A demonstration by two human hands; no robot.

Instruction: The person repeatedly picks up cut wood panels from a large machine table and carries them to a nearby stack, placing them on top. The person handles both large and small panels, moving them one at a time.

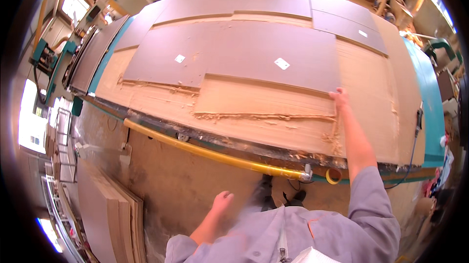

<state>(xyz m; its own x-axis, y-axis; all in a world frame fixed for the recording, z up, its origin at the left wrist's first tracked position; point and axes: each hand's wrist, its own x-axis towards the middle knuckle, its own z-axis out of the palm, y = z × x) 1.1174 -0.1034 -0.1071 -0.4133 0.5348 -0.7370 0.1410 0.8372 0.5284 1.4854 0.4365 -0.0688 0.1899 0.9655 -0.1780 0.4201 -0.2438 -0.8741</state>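
My right hand (340,97) reaches forward over the worktable, its fingers closed at the near right corner of a grey panel (254,43) with a small white label. Another grey panel (166,53), also labelled, lies against that panel's left side. Both rest flat on a tan bed (364,116) of the large table. Shavings and dust (264,116) lie in a ridge along the bed in front of them. My left hand (223,202) hangs low before my body, fingers curled, with nothing visible in it.
More grey panels (239,0) lie along the table's far side. A yellow bar (215,153) runs along the near edge, beside a tape roll (333,176). A black handheld tool (419,116) with a hose lies at the right. Stacked boards (105,209) stand at lower left.
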